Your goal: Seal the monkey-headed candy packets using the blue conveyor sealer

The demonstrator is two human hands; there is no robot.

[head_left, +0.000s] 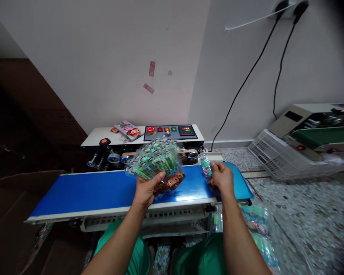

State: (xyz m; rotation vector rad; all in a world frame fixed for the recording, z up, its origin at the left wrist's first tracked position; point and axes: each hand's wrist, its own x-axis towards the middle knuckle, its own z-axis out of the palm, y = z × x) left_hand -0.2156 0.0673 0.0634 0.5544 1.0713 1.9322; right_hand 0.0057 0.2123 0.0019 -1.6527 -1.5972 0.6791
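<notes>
The left hand (149,188) grips fanned, green-filled clear-plastic packets (157,160), apparently awaiting processing, above the flat blue conveyor belt (94,191); the right hand (223,177) pinches one separate clear-plastic packet (205,166) near the belt's right end.

Backed, beyond the right fingers (216,167), by a wall (103,76) part pale, part grey, dotted with pink tape scraps (151,68) to their upper left and strung with black cords (255,64) from plugs (301,7) to their upper right. Floored in speckled terrazzo (318,214) right of the fingers, around a white crate (268,160). Dim among brown cardboard (17,194) far left of them.
</notes>
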